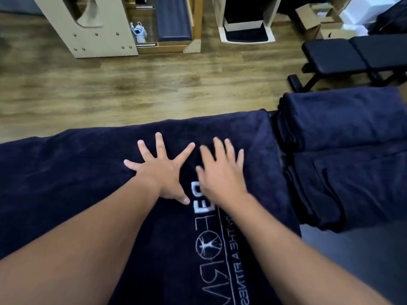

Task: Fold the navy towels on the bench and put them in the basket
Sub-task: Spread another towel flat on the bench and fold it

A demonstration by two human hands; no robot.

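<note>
Fingers (pixel 159 139) of the left hand (pixel 161 172) splay flat on the towel (pixel 77 172); the right hand (pixel 220 170), blurred, lies flat beside it. Smooth outward to the edges before folding. Folded towels (pixel 341 150) are piled just right, crowding the tabletop. No basket shows.

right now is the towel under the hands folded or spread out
Spread out: the navy towel lies flat, logo up, with the left hand and right hand pressing open on it.
</note>
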